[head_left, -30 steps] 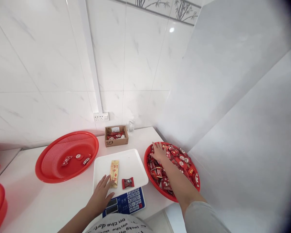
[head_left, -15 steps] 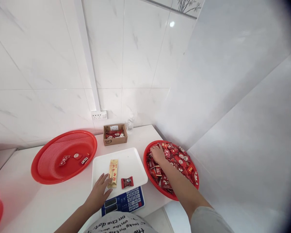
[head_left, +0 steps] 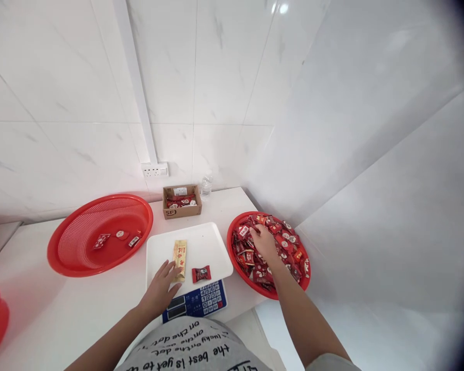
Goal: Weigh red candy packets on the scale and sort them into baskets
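My left hand point(head_left: 160, 289) is lying open, fingers spread, over the near left edge of the white tray point(head_left: 206, 239), fingertips overlapping the lower end of the gold packet point(head_left: 180, 251). Not gripping it. My right hand point(head_left: 265, 243) is reaching into the full basket point(head_left: 232, 259), fingers bent over the red packets point(head_left: 262, 275), fingertips beside one with a white label. Can't tell if they're pinching anything.

The gold packet is lying lengthwise on the tray, left of centre. A small red packet point(head_left: 201, 274) is lying to its right, apart from it, near the tray's front edge. The tray is sitting on the blue scale point(head_left: 211, 298), keypad and displays showing in front. The full basket is standing just right of the tray.

Left of the tray, a wide red basket point(head_left: 71, 263) is holding a few packets. Behind the tray, a cardboard box point(head_left: 183, 212) is holding more red ones, with a clear bottle point(head_left: 206, 186) standing just to its right. Another red basket point(head_left: 0, 330) is showing at lower left, partly cut off. The wall socket point(head_left: 154, 169) is sitting above the white table point(head_left: 34, 293).
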Tool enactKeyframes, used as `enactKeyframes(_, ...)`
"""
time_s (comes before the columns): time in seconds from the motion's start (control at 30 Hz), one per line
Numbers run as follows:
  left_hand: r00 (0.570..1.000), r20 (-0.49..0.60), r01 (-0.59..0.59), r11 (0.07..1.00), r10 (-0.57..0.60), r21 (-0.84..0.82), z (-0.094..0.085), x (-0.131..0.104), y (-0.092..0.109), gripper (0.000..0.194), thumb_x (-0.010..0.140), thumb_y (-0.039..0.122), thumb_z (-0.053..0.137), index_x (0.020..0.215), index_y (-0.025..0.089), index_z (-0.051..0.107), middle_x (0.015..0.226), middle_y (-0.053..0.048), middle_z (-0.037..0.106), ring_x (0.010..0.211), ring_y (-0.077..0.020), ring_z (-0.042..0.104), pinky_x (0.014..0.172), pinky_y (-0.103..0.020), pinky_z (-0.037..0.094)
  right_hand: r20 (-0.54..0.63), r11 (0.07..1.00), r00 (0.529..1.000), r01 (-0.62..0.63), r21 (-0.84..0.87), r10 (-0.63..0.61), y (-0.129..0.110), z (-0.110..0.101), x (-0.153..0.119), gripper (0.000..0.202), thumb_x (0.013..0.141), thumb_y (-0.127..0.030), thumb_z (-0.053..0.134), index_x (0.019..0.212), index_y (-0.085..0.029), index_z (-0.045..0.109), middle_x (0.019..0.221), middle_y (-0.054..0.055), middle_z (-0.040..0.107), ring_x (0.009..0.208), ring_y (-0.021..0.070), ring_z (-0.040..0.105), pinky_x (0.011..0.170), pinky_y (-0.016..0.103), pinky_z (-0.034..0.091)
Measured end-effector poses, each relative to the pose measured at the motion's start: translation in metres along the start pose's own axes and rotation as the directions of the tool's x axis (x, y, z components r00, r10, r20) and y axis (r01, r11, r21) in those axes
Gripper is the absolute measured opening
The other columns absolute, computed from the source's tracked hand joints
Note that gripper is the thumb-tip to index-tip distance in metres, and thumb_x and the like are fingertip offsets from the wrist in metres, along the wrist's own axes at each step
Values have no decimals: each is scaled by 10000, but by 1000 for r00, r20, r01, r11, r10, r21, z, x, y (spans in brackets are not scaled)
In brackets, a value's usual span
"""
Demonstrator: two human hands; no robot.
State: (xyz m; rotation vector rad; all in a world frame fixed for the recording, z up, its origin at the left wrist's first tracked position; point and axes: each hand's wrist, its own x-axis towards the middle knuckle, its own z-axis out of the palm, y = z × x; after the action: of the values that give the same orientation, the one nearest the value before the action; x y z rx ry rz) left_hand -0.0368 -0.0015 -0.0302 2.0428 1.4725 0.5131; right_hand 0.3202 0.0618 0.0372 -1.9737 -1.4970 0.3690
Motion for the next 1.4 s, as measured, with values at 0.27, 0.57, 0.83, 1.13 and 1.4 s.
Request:
enactKeyframes(0.27,992,64,128,906,-111,-403,-18,10,74,405,794,422,505,1148,227,521,1203,-69,571,1127,-218,516,962,-364,412,174,862,983,-144,486,66,-49,43,-68,262,772,-445,477,712,-200,548,728,29,650,708,188,602,673,301,468)
enactKeyframes(0.57,958,169,281,660,-230,-697,-23,16,94,273,764,447,534,806,180,501,598,42,521,533,-97,496,537,-234,417,334,769,942,-245,590,43,-101,63,-114,230,766,-438,493,707,-216,511,678,18,669,646,184,634,646,319,512)
enactKeyframes(0.83,892,211,369,375,-399,-851,-35,13,80,284,703,415,641,775,163,531,722,-7,597,669,-107,566,638,-243,459,384,679,920,-330,656,77,-89,68,-118,300,729,-504,560,709,-205,543,703,35,671,667,199,636,669,337,519)
enactKeyframes(1.13,806,294,445,199,-514,-873,-37,6,58,147,792,236,610,749,155,495,837,-74,666,742,-130,645,748,-283,511,475,442,866,-491,751,155,-76,75,-118,383,635,-529,664,772,-179,589,737,23,663,665,162,614,698,319,507)
enactKeyframes(1.4,804,309,455,192,-508,-870,-36,4,64,147,804,149,589,755,161,451,827,-89,682,754,-127,661,743,-255,524,471,449,870,-483,752,146,-78,77,-119,383,637,-537,661,746,-177,591,716,29,660,679,177,610,691,317,486)
